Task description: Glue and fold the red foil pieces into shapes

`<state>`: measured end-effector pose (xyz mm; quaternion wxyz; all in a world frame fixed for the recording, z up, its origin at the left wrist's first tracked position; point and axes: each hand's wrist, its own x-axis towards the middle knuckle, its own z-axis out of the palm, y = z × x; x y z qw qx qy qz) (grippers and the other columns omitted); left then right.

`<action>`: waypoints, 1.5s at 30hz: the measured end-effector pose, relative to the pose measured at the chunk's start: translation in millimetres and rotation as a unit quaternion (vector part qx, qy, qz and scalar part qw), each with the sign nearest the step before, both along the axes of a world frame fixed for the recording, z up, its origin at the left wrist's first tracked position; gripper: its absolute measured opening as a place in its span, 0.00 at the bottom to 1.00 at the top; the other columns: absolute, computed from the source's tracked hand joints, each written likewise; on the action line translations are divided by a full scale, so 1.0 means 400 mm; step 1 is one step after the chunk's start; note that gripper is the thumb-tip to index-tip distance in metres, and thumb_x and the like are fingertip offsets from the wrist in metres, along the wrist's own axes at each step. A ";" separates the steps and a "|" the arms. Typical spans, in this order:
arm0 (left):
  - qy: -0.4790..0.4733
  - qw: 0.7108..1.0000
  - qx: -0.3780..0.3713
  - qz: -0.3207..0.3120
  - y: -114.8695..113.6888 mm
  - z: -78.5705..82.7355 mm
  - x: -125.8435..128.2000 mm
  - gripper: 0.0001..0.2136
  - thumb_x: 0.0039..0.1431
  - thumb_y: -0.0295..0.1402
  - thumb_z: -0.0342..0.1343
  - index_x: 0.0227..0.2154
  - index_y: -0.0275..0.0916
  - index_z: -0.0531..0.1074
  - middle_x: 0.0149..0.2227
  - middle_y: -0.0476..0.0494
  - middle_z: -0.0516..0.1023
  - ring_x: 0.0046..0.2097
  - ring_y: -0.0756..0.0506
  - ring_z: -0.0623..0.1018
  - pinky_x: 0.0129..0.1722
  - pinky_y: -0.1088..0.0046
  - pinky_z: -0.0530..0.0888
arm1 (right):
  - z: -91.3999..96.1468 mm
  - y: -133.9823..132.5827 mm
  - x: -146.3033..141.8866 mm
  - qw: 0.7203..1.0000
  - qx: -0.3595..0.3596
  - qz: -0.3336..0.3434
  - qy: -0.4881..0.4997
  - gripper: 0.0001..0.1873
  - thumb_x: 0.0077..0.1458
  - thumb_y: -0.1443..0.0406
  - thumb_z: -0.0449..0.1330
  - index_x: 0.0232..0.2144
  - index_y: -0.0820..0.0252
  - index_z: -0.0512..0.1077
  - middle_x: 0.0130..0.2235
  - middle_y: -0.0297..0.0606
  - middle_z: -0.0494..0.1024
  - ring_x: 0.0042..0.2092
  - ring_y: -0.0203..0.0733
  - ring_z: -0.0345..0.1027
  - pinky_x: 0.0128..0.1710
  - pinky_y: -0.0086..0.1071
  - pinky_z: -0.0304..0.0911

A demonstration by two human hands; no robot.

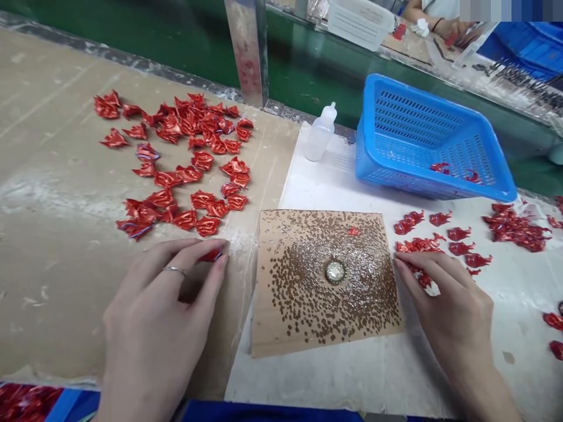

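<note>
My left hand (165,305), with a ring on one finger, is closed in a pinch at the near edge of a spread of glossy red moulded pieces (189,123). A red piece (212,255) shows between its thumb and fingers, partly hidden. My right hand (453,299) has thumb and forefinger pinched together at the right edge of a brown cardboard sheet (272,334). Anything in that pinch is too small to make out. Smaller red pieces (417,243) lie right behind its fingers. The sheet carries many dark glue-like dots and a round metallic disc (336,271).
A clear squeeze bottle (321,133) stands behind the sheet, beside a blue perforated basket (365,170) with a few red bits inside. More red pieces (519,228) lie at right. Past the metal post (248,53), a co-worker's hand (453,29) is near a white basket (358,23).
</note>
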<state>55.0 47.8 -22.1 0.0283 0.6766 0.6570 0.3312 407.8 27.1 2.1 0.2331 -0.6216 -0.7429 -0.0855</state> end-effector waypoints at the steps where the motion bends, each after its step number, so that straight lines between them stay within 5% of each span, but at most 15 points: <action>1: -0.008 1.000 0.001 -0.006 -0.003 0.001 -0.001 0.11 0.78 0.43 0.60 0.50 0.46 0.84 0.49 0.49 0.86 0.50 0.45 0.85 0.54 0.69 0.76 | 0.001 0.001 0.000 1.000 0.001 -0.002 0.004 0.09 0.76 0.65 0.65 0.44 0.63 0.84 0.41 0.47 0.88 0.41 0.48 0.81 0.44 0.40 0.74; 9: -0.109 0.993 -0.022 0.023 -0.046 -0.011 -0.009 0.09 0.69 0.47 0.70 0.46 0.51 0.86 0.44 0.57 0.88 0.42 0.50 0.85 0.50 0.75 0.79 | 0.061 -0.024 0.044 0.988 -0.101 -0.082 0.082 0.17 0.71 0.48 0.65 0.39 0.50 0.87 0.36 0.36 0.93 0.31 0.47 0.87 0.25 0.36 0.75; 18: -0.108 0.993 -0.046 0.029 -0.068 -0.022 -0.039 0.10 0.69 0.50 0.68 0.47 0.57 0.87 0.48 0.59 0.90 0.46 0.47 0.87 0.55 0.70 0.80 | 0.077 -0.024 0.058 0.983 -0.145 -0.050 0.103 0.23 0.69 0.43 0.64 0.39 0.50 0.91 0.40 0.38 0.94 0.34 0.51 0.91 0.32 0.36 0.86; 24: -0.123 0.992 -0.036 0.019 -0.084 -0.009 0.002 0.08 0.71 0.47 0.66 0.47 0.58 0.86 0.47 0.59 0.90 0.46 0.45 0.88 0.53 0.64 0.84 | 0.117 0.000 -0.024 0.931 -0.182 -0.061 0.310 0.03 0.56 0.57 0.76 0.33 0.44 0.90 0.35 0.31 0.93 0.36 0.45 0.91 0.39 0.29 0.87; 27: -0.161 0.985 -0.059 0.034 -0.093 0.003 0.038 0.07 0.74 0.44 0.62 0.48 0.60 0.85 0.48 0.60 0.89 0.46 0.44 0.89 0.54 0.60 0.86 | 0.106 0.025 -0.070 0.906 -0.216 -0.024 0.362 0.04 0.56 0.61 0.76 0.35 0.44 0.91 0.36 0.31 0.93 0.33 0.44 0.90 0.37 0.28 0.86; 31: -0.171 0.984 -0.037 0.015 -0.098 0.007 0.058 0.07 0.72 0.39 0.66 0.49 0.58 0.85 0.47 0.60 0.89 0.44 0.48 0.87 0.53 0.68 0.86 | 0.085 0.054 -0.112 0.888 -0.242 -0.006 0.392 0.04 0.58 0.62 0.75 0.36 0.46 0.91 0.37 0.35 0.93 0.33 0.45 0.89 0.34 0.33 0.87; 45: -0.187 0.982 -0.017 -0.005 -0.100 0.005 0.055 0.09 0.71 0.35 0.68 0.50 0.54 0.85 0.47 0.59 0.88 0.43 0.53 0.86 0.52 0.79 0.83 | 0.077 0.061 -0.156 0.940 -0.201 0.080 0.265 0.08 0.64 0.67 0.68 0.38 0.51 0.89 0.39 0.36 0.93 0.37 0.47 0.90 0.36 0.35 0.85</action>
